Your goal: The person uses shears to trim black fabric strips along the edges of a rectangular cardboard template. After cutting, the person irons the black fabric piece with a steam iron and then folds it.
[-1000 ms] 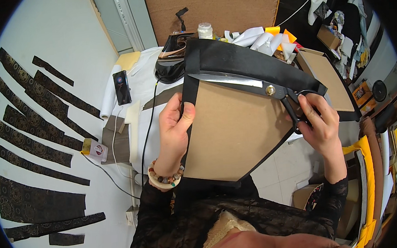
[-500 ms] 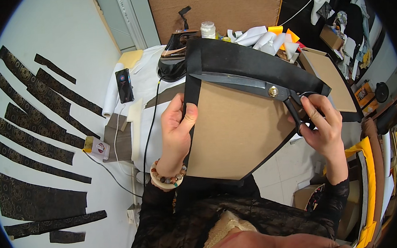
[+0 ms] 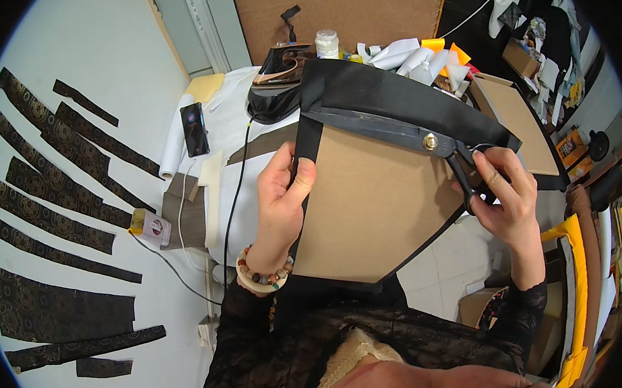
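Note:
A tan board panel [image 3: 376, 204] with black covering material [image 3: 405, 101] around its edges is held up in front of me. My left hand [image 3: 284, 196] grips its left edge, thumb on the face. In my right hand [image 3: 507, 191] are large black scissors [image 3: 393, 128] with a gold-coloured pivot screw; my fingers go through the handle loops. The blades lie nearly together across the upper part of the panel, along the border where the wide black flap meets the tan board. Their tips reach the black strip at the upper left.
Behind the panel, a work table bears an iron [image 3: 276, 81], a phone [image 3: 195, 128], a white-lidded jar [image 3: 326, 44] and paper scraps [image 3: 402, 54]. A black cable [image 3: 236, 177] runs down beside my left hand. Dark patterned fabric pieces [image 3: 62, 301] hang on the left wall.
The panel's upper left corner has shifted slightly to the right, with my left hand moving along. The scissors' tips have moved slightly right too; my right hand stays almost in place.

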A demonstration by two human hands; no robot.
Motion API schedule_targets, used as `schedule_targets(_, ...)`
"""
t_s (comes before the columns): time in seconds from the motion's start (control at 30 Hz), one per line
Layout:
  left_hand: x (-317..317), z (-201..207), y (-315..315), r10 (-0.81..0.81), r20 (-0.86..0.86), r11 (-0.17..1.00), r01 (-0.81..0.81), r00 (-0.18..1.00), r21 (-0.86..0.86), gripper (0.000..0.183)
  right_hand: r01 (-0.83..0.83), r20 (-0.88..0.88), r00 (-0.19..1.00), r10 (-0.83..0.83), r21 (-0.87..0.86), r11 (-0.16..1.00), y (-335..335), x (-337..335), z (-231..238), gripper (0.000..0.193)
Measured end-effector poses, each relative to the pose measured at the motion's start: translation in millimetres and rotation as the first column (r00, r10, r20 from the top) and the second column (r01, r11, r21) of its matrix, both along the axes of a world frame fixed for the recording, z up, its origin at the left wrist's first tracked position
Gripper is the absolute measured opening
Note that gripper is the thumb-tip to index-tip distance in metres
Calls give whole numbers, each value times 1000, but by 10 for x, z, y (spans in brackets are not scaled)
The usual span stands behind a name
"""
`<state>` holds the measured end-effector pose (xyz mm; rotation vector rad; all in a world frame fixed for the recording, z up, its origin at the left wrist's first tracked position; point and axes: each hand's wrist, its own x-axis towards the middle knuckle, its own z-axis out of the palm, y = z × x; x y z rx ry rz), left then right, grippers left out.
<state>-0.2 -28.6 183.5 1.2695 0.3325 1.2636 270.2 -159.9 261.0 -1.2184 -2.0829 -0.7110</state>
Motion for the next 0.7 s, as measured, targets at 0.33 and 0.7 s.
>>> schedule_targets(0.33,-6,-29,13,-23,-1,1000,23,1000,-15,18,-26,6,1000,27,-6,1000,-5,22,-10,50)
schedule_targets(0.7,-7,36,-35,-10,28,1000,10,1000,-24,19,-19,22,1000,18,24,1000,-5,6,-10,49)
